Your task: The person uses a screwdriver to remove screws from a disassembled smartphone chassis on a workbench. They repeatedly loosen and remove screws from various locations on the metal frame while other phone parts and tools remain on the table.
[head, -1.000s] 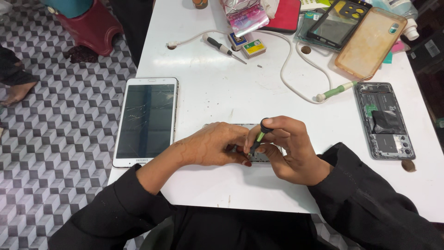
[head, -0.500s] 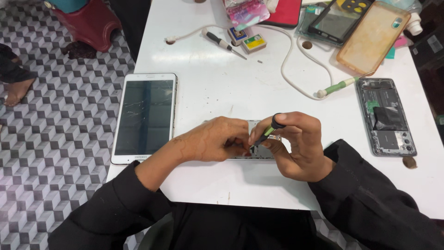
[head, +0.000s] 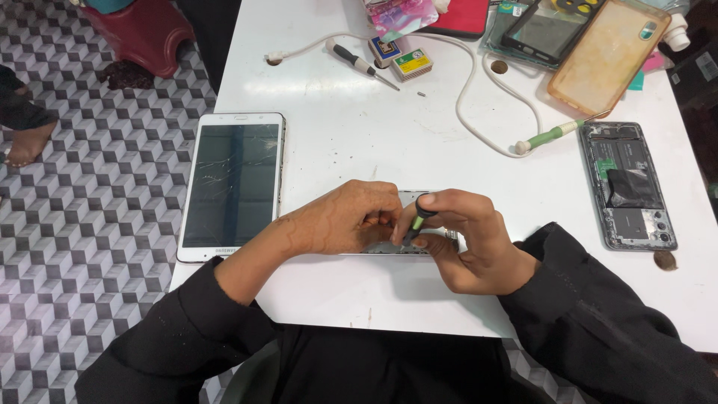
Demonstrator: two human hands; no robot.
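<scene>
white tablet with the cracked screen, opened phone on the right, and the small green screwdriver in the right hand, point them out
white tablet [head: 232, 183], head view, cracked glass.
opened phone [head: 628, 185], head view, exposed inside.
small green screwdriver [head: 416, 223], head view, handle.

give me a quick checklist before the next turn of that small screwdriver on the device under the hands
1. Left hand steadying the device: ok.
2. Right hand gripping the small screwdriver: ok.
3. Tip seated in a screw: cannot tell, fingers hide it.
4. Device flat on the white table: ok.
5. Cracked tablet apart from the hands: ok.
6. White cable away from the work: ok.
</scene>
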